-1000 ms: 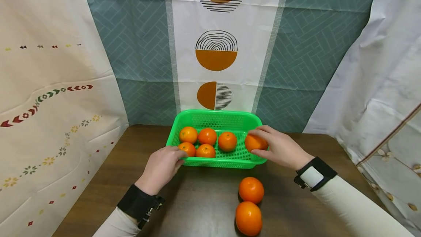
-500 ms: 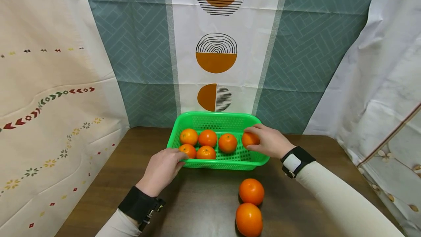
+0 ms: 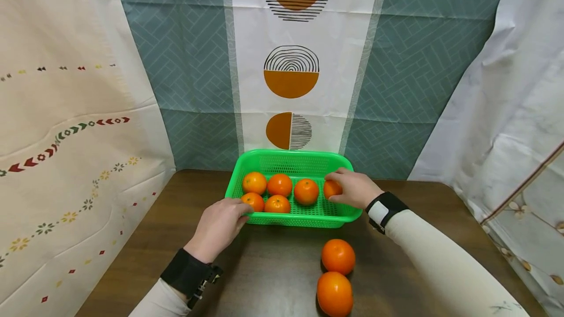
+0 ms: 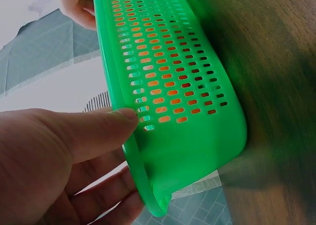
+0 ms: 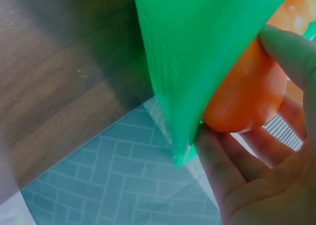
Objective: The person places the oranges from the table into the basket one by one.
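A green plastic basket [image 3: 304, 220] stands on the table with several oranges in it. My left hand [image 3: 222, 223] grips its near left corner; in the left wrist view the thumb [image 4: 106, 131] lies on the outside of the rim and the other fingers sit behind it. My right hand [image 3: 356, 190] holds an orange [image 3: 332, 189] inside the basket's right end. The right wrist view shows that orange [image 5: 247, 94] between thumb and fingers, partly behind the basket wall. Beside it in the basket is another orange [image 3: 306, 192], a small gap away.
Two more oranges lie on the table in front of the basket: one farther orange [image 3: 338, 257] and one nearer orange [image 3: 335, 294], close together. The brown wooden table [image 3: 273, 263] ends at a patterned cloth [image 3: 198, 136] behind the basket.
My right hand has moved left and down with the orange, from the basket's right rim to inside its right end. The left hand has stayed on the rim.
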Tool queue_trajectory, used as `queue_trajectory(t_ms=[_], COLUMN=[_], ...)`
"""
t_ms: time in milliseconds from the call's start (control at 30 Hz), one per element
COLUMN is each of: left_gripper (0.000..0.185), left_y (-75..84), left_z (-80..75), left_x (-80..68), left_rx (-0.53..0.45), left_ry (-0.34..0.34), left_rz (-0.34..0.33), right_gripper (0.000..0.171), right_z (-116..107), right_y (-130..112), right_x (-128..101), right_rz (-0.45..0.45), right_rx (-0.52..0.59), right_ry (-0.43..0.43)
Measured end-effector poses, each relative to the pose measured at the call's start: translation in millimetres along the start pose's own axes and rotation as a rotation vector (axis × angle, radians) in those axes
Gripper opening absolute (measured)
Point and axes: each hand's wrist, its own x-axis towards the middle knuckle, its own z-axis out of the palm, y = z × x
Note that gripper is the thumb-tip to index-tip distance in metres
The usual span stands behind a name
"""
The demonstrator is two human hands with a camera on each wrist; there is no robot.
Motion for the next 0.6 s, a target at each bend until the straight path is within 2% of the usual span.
queue_trajectory(t_ms=[400,600], left_gripper=[0.025,0.025], left_y=[-0.2,0.3], left_z=[1.1,1.1], left_x=[-0.7,-0.7], left_rx=[0.006,0.001], left_ry=[-0.003,0.000], left_rz=[-0.008,-0.003], right_gripper=[0.054,0.054], right_z=[12,20], right_y=[4,9], right_x=[13,19], right_rz=[-0.032,-0.015], right_rx=[-0.083,-0.081], right_ry=[-0.006,-0.035])
